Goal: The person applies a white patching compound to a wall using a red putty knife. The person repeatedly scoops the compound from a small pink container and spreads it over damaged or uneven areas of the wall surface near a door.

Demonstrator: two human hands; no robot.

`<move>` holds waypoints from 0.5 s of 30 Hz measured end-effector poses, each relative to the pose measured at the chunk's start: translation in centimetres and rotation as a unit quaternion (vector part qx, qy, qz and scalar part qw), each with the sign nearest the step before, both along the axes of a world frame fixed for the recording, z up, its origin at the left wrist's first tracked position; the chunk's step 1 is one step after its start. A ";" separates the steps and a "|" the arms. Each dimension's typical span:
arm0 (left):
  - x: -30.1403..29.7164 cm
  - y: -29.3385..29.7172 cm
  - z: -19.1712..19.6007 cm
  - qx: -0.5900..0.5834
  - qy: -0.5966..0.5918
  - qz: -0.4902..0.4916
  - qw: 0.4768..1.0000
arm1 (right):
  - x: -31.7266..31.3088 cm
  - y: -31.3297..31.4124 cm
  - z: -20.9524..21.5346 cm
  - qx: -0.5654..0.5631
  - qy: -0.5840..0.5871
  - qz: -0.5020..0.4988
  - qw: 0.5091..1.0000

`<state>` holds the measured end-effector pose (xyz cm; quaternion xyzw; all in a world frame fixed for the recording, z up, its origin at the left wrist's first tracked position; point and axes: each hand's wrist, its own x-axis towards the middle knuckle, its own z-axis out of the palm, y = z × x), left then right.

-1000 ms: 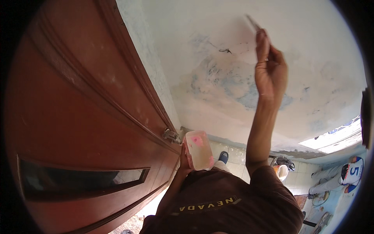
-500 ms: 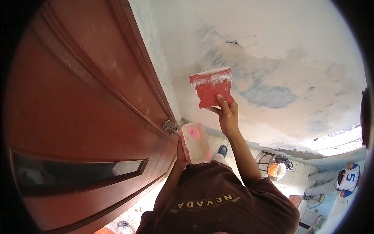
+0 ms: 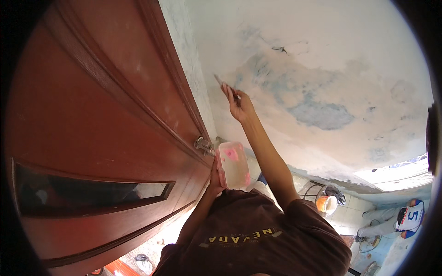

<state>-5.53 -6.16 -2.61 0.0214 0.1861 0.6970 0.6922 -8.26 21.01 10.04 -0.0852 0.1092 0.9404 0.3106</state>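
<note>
Flat red scraper (image 3: 218, 80): gripped edge-on in right hand (image 3: 242, 107), near blue-stained white wall (image 3: 322, 115). Pink-smeared, translucent, rectangular plastic tub (image 3: 222, 177): grasped in left hand (image 3: 215, 181).

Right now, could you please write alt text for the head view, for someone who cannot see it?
A person's right hand holds a thin, blurred tool near a patchy, stained wall, while the left hand holds a pink-smeared rectangular container. A reddish-brown door fills the left side.

Right grip (image 3: 240, 106) shifted left toward door (image 3: 106, 119), scraper (image 3: 218, 80) edge-on again
</note>
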 end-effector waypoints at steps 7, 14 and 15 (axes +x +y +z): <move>-0.4 0.2 -0.4 -0.004 0.058 0.027 0.998 | 4.5 3.4 8.0 -0.102 0.254 -0.073 0.959; 0.0 0.5 0.2 0.009 0.033 0.023 0.999 | 12.9 -5.5 11.0 0.054 0.200 -0.126 0.970; 0.1 0.7 0.6 0.012 0.034 0.023 0.999 | 11.7 -5.7 9.0 0.105 0.091 -0.149 0.979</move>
